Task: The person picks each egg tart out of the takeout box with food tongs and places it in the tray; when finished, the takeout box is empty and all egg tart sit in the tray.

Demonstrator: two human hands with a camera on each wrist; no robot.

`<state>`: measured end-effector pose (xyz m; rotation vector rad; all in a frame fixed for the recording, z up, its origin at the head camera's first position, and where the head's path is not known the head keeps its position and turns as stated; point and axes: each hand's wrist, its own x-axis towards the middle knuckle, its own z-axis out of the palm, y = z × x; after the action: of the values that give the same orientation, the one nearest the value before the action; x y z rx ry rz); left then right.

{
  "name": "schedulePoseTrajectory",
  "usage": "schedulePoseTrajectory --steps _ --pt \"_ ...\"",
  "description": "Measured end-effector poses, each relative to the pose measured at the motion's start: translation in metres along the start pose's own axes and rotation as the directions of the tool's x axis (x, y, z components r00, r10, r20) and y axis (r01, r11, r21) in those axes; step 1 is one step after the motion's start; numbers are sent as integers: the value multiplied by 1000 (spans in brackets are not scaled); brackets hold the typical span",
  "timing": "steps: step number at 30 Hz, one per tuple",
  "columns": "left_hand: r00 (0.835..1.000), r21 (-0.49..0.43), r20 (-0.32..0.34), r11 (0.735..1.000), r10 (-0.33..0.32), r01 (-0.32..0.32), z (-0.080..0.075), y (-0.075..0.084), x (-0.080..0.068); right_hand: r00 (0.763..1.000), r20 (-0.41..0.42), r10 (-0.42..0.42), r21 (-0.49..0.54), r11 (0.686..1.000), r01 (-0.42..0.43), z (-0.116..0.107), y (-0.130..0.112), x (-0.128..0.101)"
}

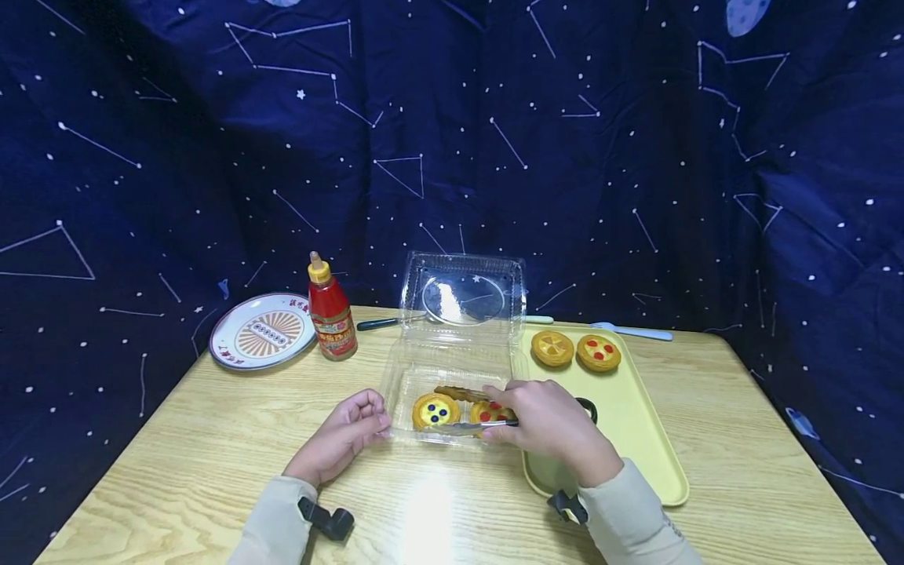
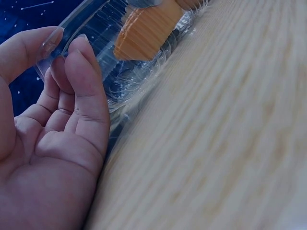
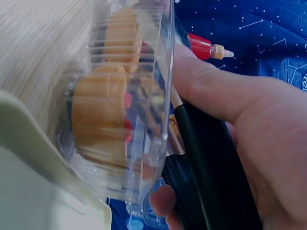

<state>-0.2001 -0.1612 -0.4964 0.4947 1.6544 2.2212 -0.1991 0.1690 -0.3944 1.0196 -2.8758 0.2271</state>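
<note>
- A clear plastic clamshell box (image 1: 452, 369) is found at the centre of the wooden table (image 1: 212, 455), its lid standing open at the 12 o'clock side.
- Two tarts are seen in its base: a blue-dotted tart (image 1: 435, 410) and, at its 3 o'clock, a red-dotted tart (image 1: 490, 411).
- Tongs (image 1: 475, 426) with black handles are gripped by the right hand (image 1: 547, 428), fingers curled around them; the tips are placed on either side of the red-dotted tart.
- The box's near-left corner is pinched between thumb and fingertips of the left hand (image 1: 339, 439).
- A yellow tray (image 1: 636, 424) is set at the box's 3 o'clock, with two more tarts (image 1: 575, 351) at its far end.
- A red sauce bottle (image 1: 329, 310) and a patterned plate (image 1: 263, 332) are noted at 10 o'clock.
</note>
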Motion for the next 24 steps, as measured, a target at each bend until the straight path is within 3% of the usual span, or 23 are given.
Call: schedulePoseTrajectory --steps 6,14,24 --pt "1000 4 -3 1000 1 -1 0 0 1 1000 -17 -21 -12 1000 21 2 -1 0" --pt "1000 -3 -4 1000 8 -8 1 0 0 991 -107 -74 -57 996 69 2 1 0" --pt "1000 -2 -26 1000 -3 3 1 2 -1 987 -142 -81 -36 996 77 -4 4 -3"
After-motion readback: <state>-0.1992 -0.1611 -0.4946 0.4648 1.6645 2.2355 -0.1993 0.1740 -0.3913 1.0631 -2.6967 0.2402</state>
